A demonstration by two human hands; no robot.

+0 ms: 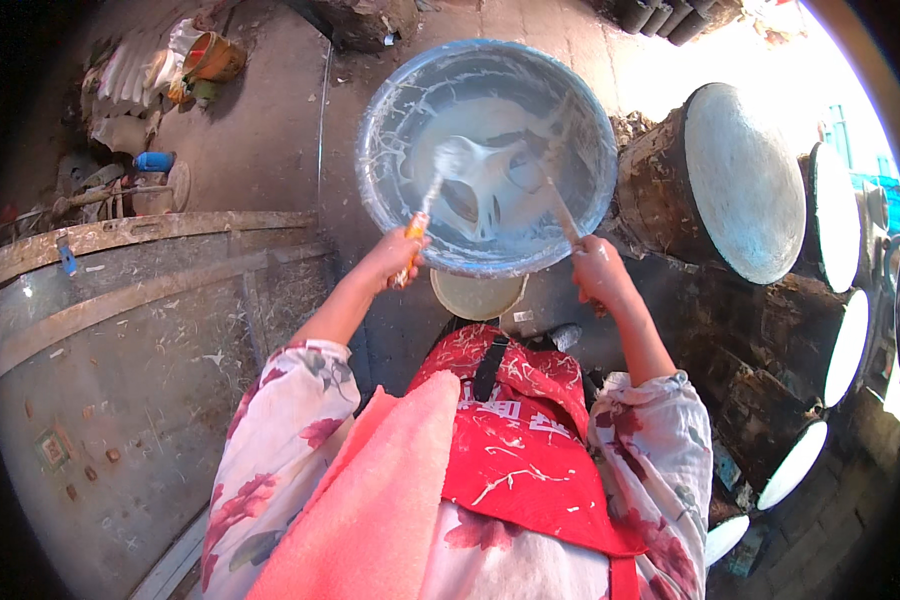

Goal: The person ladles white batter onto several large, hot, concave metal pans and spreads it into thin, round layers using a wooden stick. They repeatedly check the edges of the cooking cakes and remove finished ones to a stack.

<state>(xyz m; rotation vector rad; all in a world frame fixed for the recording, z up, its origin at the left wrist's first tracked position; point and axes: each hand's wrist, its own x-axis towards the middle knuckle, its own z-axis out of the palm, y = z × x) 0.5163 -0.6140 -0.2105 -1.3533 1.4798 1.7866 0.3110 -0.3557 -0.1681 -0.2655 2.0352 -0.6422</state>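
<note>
A large round metal basin (369,187) stands before me, its walls streaked with a pale, stringy, sticky material (480,180). My left hand (403,259) is closed round the orange-and-white handle of a tool (420,225), whose coated head sits in the stretched material. In my right hand (598,270) is the wooden handle of a second tool (562,210); its far end lies in the right part of the basin, and its shape cannot be told. Web-like strands span between the two tool heads. A pale bucket (480,296) stands partly under the basin's near edge.
To the right stand several drum-like containers with pale round tops (746,184). At the left is a stained metal-topped table (150,390) with a raised wooden edge (195,223). An orange bucket (214,58) and a blue container (154,161) lie at the upper left.
</note>
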